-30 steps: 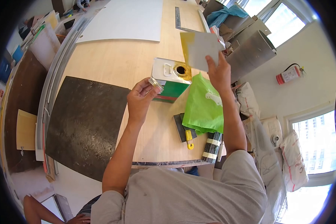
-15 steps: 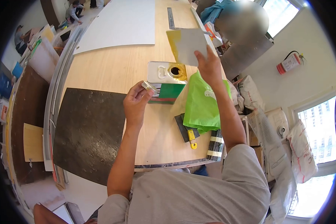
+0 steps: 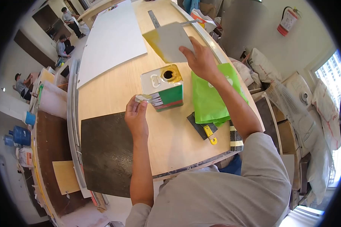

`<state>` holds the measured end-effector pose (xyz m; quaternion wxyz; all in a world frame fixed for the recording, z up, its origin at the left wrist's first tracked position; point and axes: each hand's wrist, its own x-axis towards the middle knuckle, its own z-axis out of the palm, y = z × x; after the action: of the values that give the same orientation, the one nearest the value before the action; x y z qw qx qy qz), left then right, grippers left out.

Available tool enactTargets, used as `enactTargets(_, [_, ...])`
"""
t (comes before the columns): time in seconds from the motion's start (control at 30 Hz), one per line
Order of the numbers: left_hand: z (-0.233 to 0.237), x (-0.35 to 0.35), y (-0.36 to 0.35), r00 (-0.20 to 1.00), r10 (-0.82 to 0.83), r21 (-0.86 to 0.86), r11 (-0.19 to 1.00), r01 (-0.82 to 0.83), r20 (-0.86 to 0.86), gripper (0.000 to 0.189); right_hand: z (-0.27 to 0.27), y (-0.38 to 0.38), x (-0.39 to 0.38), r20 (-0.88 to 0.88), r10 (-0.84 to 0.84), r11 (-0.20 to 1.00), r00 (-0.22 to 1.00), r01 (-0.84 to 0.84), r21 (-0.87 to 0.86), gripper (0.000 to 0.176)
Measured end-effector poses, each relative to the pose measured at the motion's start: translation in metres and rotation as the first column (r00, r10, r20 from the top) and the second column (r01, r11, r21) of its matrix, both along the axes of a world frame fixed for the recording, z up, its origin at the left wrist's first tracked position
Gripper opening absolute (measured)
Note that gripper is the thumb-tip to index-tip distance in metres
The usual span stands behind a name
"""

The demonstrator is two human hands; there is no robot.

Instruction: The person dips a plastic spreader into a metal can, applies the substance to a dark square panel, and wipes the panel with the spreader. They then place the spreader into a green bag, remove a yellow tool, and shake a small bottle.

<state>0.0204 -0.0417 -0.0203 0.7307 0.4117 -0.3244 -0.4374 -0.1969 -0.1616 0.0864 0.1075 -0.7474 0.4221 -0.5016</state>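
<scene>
My left hand [image 3: 136, 118] pinches a small silvery cap [image 3: 144, 98] between thumb and fingers, beside the near left corner of a metal can [image 3: 170, 97]. The can is rectangular with green, white and red sides and stands upright on the table. Its round spout is uncapped, and yellow residue surrounds it. My right hand [image 3: 201, 59] grips a flat grey board [image 3: 174, 41] by its right edge. Yellow smears run along the board's left side, and it is held tilted above and beyond the can. Below my right forearm lies a bright green bag [image 3: 214, 98].
A dark sheet [image 3: 106, 151] lies at the table's left, a large white panel [image 3: 110, 41] beyond it. A yellow-handled scraper [image 3: 210, 134] and a black banded roll [image 3: 236, 138] sit near the front right edge. Several people are in the far left background.
My view has turned leftward, bringing more of the room's left side into sight. The board has shifted left, closer over the can's far side. Both hands keep their holds.
</scene>
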Motion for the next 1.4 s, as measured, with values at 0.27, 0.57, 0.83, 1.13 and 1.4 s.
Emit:
enactTargets(0.27, [0.006,-0.004,-0.004,1.000,0.002,0.003,1.000,-0.002,0.018,0.039,-0.031,0.010,-0.003,0.147,0.040,0.988,0.988,-0.061,0.139,0.025])
enactTargets(0.57, [-0.002,-0.013,-0.012,0.992,-0.021,0.012,1.000,0.020,0.122,0.043,-0.016,0.017,0.030,0.176,0.114,0.993,0.978,-0.119,0.018,0.021])
enactTargets(0.83, [0.016,-0.025,-0.050,0.828,-0.054,-0.050,0.994,0.099,0.558,0.044,0.035,0.014,-0.007,0.390,0.055,0.997,0.919,-0.030,-0.069,0.027])
enactTargets(1.13, [0.033,-0.059,-0.107,0.316,-0.014,0.000,0.999,0.047,0.949,0.048,0.004,0.011,-0.049,0.490,-0.077,0.997,0.868,0.062,0.047,0.031])
enactTargets(1.4, [0.021,-0.039,-0.103,-0.043,-0.019,0.017,0.999,-0.051,0.999,0.048,-0.029,0.012,-0.062,0.521,-0.137,0.984,0.842,0.053,0.173,0.032])
